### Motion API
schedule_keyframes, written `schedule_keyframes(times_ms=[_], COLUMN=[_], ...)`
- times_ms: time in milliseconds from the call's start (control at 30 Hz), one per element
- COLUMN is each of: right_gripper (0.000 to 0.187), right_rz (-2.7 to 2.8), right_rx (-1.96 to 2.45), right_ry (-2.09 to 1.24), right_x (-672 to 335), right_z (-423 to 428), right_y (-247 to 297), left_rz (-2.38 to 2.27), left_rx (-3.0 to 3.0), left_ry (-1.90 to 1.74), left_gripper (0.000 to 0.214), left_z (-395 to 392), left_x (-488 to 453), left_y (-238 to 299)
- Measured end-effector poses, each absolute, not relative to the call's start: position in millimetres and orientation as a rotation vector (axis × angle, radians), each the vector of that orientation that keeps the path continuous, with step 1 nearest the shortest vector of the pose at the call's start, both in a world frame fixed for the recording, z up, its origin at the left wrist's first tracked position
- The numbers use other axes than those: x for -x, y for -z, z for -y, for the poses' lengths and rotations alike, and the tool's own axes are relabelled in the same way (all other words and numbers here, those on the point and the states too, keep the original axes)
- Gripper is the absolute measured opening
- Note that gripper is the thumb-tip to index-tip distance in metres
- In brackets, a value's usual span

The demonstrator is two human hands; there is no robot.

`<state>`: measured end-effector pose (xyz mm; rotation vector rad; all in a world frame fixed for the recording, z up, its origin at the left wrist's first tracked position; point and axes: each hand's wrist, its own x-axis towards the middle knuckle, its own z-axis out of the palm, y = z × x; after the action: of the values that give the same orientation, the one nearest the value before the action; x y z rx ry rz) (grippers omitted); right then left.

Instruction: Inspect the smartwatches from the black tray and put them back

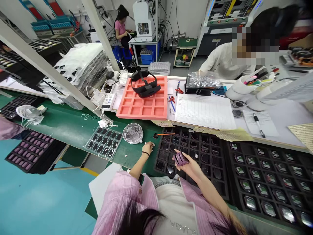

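Note:
My left hand (147, 148), a dark band on its wrist, is closed over the green bench left of the black foam tray. Crumpled white material like a wipe (152, 149) shows around its fingers. My right hand (189, 164) is above that foam tray (158, 157), its fingers wrapped round a few purple, rounded watch-case-like parts (180, 159) stacked side by side. Dark squarish pieces lie in many of the tray's pockets. Past my left hand, an orange-handled tool (166, 134) with a dark end lies across the tray's back edge.
A round fan (132, 133) and a clear tray of black pieces (104, 142) stand left. Another foam tray (266, 173) is right. On the raised shelf are a pink tray (142, 102) with a headset (146, 87) and a form (204, 109). A co-worker (227, 62) sits opposite.

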<state>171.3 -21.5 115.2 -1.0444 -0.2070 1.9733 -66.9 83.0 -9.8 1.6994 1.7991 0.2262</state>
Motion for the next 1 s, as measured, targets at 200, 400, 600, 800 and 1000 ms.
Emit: schedule_keyframes(times_ms=[200, 400, 600, 800, 1000], right_gripper=[0.045, 0.049, 0.048, 0.052, 0.054], right_rz=[0.289, 0.432, 0.519, 0.629, 0.709], right_rx=[1.015, 0.984, 1.073, 1.171, 1.156], right_ry=[-1.729, -1.553, -1.431, -1.349, -1.39], right_x=[-163, -152, -151, -154, -156], right_z=[7, 0, 0, 1, 2], right_y=[-130, -149, -156, -153, -150], left_rz=[-1.669, -1.133, -1.101, -1.112, -1.088], left_rx=[-1.638, -1.157, -1.069, -1.187, -1.275], left_ry=[-0.562, -1.03, -1.091, -1.135, -1.11], left_gripper=[0.021, 0.032, 0.03, 0.026, 0.024], left_z=[-69, -39, -33, -30, -32], left_x=[40, -11, -29, -30, -25], left_y=[-46, -125, -153, -157, -157])
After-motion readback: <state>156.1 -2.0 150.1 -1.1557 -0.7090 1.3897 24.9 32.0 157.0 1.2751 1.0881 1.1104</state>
